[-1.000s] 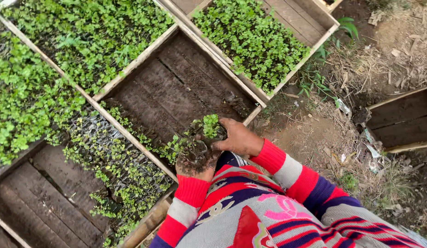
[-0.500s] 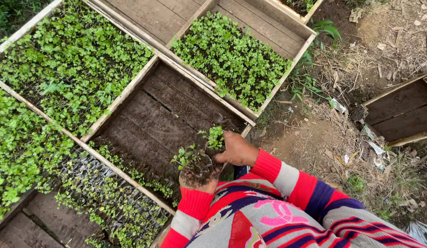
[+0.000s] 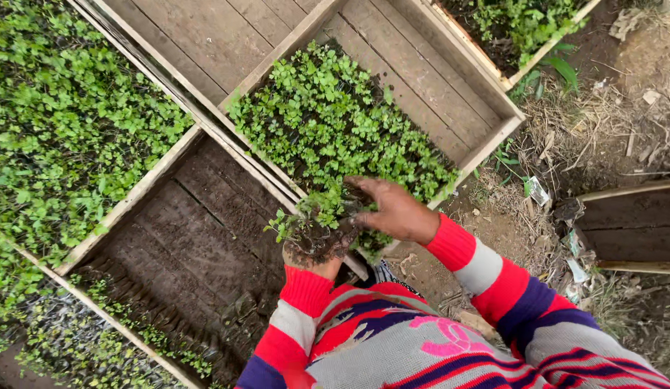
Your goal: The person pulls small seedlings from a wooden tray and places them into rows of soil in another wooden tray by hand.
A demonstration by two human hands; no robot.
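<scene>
At six o'clock of the view, over the corner where the wooden crates meet, held a clump of small green seedlings in dark soil-filled plastic sleeves point(image 3: 313, 227), cupped from below by the soil-caked left hand point(image 3: 312, 253), fingers closed up around the sleeves. Reached in from four o'clock with the right hand point(image 3: 392, 209) in its red, grey and purple striped knitted sleeve point(image 3: 486, 274), fingers bent and pinched on the top of the same clump at its three o'clock edge.

Compared with half a second before, carried the clump away from above the nearly bare dark-slatted wooden crate point(image 3: 198, 238) toward twelve o'clock, so that it hung at the near rim of the pale wooden crate half filled with leafy green seedlings point(image 3: 486, 148). Judged from that: seedlings lifted out of the emptied crate and brought across to the fuller one, not yet set down among the plants there.

Placed relative to the hands: clump resting in the left palm, touching both hands, right hand just beside it at three o'clock, the fuller crate's greenery directly behind at twelve o'clock. Left at nine o'clock a densely planted bed of green seedlings point(image 3: 54, 137), and at three o'clock bare earth strewn with dry grass and litter point(image 3: 601, 122).
</scene>
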